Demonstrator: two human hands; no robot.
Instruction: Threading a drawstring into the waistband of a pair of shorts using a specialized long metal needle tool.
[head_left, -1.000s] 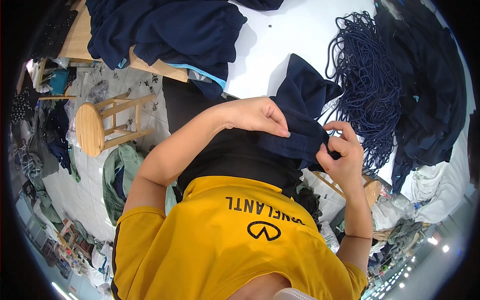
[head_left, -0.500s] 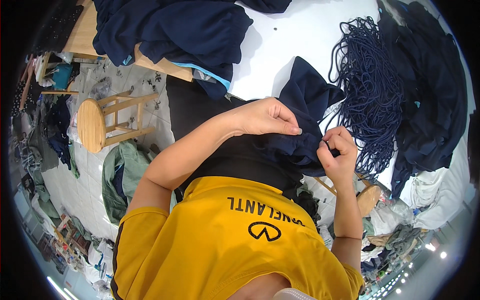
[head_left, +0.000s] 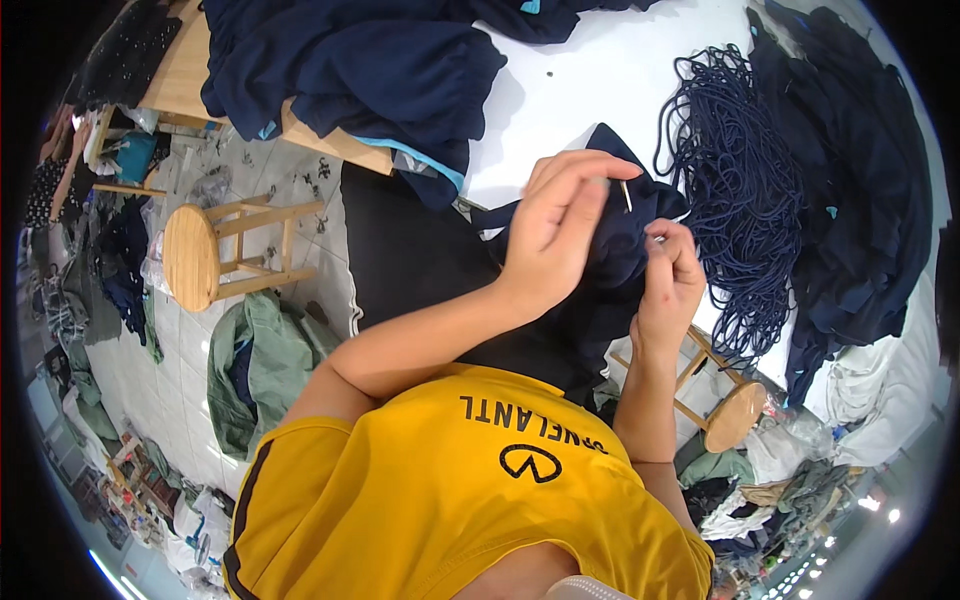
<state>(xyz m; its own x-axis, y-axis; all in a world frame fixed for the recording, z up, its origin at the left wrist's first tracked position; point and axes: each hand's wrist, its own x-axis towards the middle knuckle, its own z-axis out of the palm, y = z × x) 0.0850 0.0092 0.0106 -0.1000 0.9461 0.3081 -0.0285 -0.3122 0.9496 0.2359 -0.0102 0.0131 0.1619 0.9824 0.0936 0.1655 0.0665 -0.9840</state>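
A dark navy garment (head_left: 615, 248) is bunched across my lap and the near table edge. Over it, my left hand (head_left: 560, 215) has long, bent fingers, slightly blurred. A thin pale metal-looking pin (head_left: 627, 197) shows at its fingertips, pointing down toward the cloth. My right hand (head_left: 672, 270) is closed in a pinch at the garment's right side. A small shiny bit shows at its fingertips, too small to name. Right of that hand, a heap of navy cords (head_left: 745, 190) lies on the white table (head_left: 570, 85).
Navy garments with light blue edging (head_left: 380, 80) are piled at the far left of the table. More dark cloth (head_left: 860, 200) lies at the right. Wooden stools (head_left: 192, 258) stand on the tiled floor, near green cloth (head_left: 255, 375). Another wooden stool (head_left: 735, 415) is at the lower right.
My left hand has risen away from me and its fingers have lengthened; the thin pin now shows there. My right hand has moved slightly up, still pinching.
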